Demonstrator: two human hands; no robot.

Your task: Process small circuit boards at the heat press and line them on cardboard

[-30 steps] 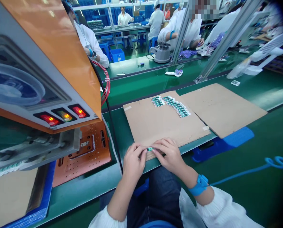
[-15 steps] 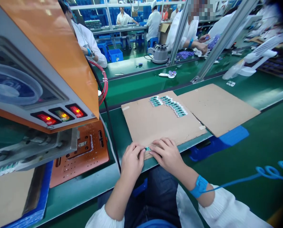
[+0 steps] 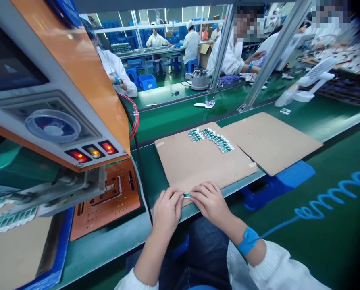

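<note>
— What's changed?
— The view shows more of the orange machine (image 3: 107, 108).
— And the grip?
— Left hand (image 3: 167, 211) and right hand (image 3: 211, 204) still pinch the small green board (image 3: 186, 195) at the cardboard (image 3: 194, 171)'s near edge.

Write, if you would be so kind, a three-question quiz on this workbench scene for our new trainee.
1. Multiple choice: Where is the camera wearer's blue band?
a) on the left wrist
b) on the right wrist
c) on both wrists
2. True or false: The left hand and right hand are both at one small green board.
3. Fill in the gap: The rows of green boards beyond the hands lie on a sheet of ____.

Key: 1. b, on the right wrist. 2. True. 3. Cardboard.
</note>
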